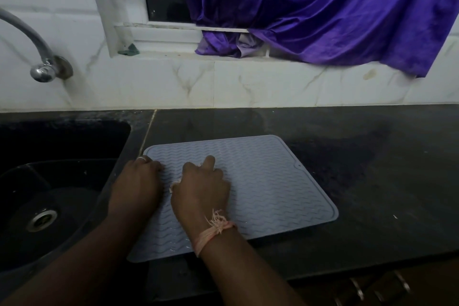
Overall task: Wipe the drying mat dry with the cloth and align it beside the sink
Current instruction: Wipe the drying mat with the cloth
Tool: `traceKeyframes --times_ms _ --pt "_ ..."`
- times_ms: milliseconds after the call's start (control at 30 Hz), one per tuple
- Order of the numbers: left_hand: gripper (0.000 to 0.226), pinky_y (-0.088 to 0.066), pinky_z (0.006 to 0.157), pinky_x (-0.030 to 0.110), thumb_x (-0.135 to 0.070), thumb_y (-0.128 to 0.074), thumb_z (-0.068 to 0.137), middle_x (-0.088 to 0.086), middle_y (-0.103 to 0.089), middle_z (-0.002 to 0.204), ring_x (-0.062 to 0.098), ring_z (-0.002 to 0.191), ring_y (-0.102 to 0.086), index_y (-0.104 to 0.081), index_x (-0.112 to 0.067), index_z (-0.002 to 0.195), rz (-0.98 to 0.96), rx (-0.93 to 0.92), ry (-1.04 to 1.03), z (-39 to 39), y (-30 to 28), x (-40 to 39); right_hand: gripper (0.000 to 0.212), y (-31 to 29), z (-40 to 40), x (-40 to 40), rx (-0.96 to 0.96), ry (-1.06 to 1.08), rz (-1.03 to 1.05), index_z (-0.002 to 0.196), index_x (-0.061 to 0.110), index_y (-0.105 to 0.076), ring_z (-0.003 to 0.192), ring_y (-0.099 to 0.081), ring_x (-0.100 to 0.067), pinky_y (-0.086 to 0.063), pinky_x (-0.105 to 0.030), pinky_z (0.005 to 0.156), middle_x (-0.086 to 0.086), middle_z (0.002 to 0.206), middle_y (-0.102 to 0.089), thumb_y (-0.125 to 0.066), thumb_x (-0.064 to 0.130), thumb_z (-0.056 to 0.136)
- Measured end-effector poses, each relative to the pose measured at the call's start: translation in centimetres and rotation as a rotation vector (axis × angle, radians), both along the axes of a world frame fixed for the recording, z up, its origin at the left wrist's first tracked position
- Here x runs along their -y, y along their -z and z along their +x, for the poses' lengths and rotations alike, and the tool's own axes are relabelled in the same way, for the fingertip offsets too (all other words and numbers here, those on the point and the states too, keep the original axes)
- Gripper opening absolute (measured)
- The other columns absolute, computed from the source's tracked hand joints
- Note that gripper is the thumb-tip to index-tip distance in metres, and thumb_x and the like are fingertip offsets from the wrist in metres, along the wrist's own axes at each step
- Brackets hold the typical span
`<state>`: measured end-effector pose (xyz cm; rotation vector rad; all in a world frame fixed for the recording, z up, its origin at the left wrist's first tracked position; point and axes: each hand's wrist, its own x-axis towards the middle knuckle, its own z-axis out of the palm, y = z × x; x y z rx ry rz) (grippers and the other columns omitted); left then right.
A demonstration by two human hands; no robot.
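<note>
With the left hand [139,179] pressing flat and the right hand [202,185] bunching the cloth [173,185], the drying mat [260,181] could skid left into the sink [49,181].

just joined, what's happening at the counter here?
A person is wiping a grey drying mat on the dark countertop, just right of the sink. The right hand is bunched over a small cloth, mostly hidden beneath it, on the mat's left half. The left hand rests on the mat's left edge. The mat sits slightly skewed to the sink edge.
</note>
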<state>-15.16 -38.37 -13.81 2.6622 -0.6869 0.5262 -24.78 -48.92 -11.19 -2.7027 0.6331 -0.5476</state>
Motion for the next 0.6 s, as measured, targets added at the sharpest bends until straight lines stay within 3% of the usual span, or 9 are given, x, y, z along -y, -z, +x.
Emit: traceKeyframes --times_ms 100,167,267,400,600 --pt "0.031 -0.054 0.086 0.045 -0.012 -0.056 0.092 0.008 -0.066 0.113 0.027 0.104 -0.059 -0.073 -0.017 0.117 0.003 -0.004 -0.002 0.4 0.2 -0.1 0.061 0.6 -0.7 0.6 0.057 -0.035 -0.076 0.137 0.020 -0.042 0.120 -0.043 -0.037 -0.038 -0.053 0.093 -0.018 0.147 -0.032 -0.061 0.051 0.087" --pt "0.030 -0.054 0.085 0.045 -0.012 -0.059 0.090 0.009 -0.065 0.111 0.029 0.102 -0.059 -0.074 -0.016 0.116 0.013 0.000 0.003 0.6 0.2 -0.2 0.067 0.6 -1.3 1.0 0.105 -0.088 -0.108 0.136 0.023 -0.041 0.120 -0.040 -0.036 -0.037 -0.055 0.096 -0.016 0.145 -0.033 -0.063 0.055 0.082" --pt "0.032 -0.054 0.084 0.046 -0.008 -0.057 0.089 0.012 -0.066 0.111 0.031 0.101 -0.060 -0.074 -0.013 0.115 0.004 0.002 0.008 0.5 0.3 -0.1 0.050 1.0 -1.8 1.5 0.102 -0.201 -0.090 0.122 0.025 -0.056 0.116 -0.040 -0.033 -0.041 -0.050 0.096 -0.010 0.136 -0.040 -0.068 0.051 0.082" --pt "0.032 -0.054 0.084 0.046 -0.006 -0.060 0.087 0.012 -0.066 0.110 0.030 0.100 -0.061 -0.074 -0.012 0.115 0.026 0.013 0.010 0.5 0.4 0.0 0.015 1.3 -1.3 1.5 0.190 -0.265 -0.049 0.100 0.021 -0.070 0.106 -0.047 -0.031 -0.048 -0.038 0.081 -0.006 0.123 -0.050 -0.064 0.023 0.086" --pt "0.032 -0.054 0.085 0.046 -0.009 -0.056 0.090 0.011 -0.066 0.111 0.029 0.100 -0.061 -0.074 -0.014 0.117 0.018 0.017 0.017 0.5 0.3 0.0 0.021 0.8 -1.4 1.9 0.126 -0.228 -0.019 0.102 0.024 -0.074 0.113 -0.042 -0.034 -0.052 -0.039 0.072 -0.007 0.132 -0.044 -0.064 0.019 0.084"
